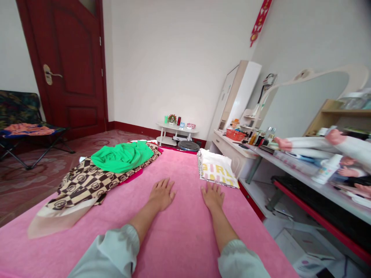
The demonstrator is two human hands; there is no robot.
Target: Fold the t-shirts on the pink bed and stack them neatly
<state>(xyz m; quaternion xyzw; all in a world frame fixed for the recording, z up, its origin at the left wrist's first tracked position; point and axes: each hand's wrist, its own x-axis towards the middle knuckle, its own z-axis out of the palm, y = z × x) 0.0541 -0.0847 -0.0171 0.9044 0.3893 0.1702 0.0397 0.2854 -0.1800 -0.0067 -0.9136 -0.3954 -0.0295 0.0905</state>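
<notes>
Both of my hands rest palm down on a pink bed cover (179,239). My left hand (162,194) lies flat with its fingers stretched out, holding nothing. To its left is a heap of clothes, with a bright green garment (124,156) crumpled on top of a brown and cream checkered cloth (89,179). My right hand (213,196) is also flat and empty, its fingers a little apart. Just beyond its fingertips sits a folded white garment (217,166) with yellow and pink lettering, stacked on other folded cloth.
On the right stand a dressing table (290,166) with a mirror (313,104), bottles and doll limbs. A red basket (235,134) sits farther back. A low white table (176,129) is by the far wall. At left are a folding chair (26,131) and a dark red door (69,69).
</notes>
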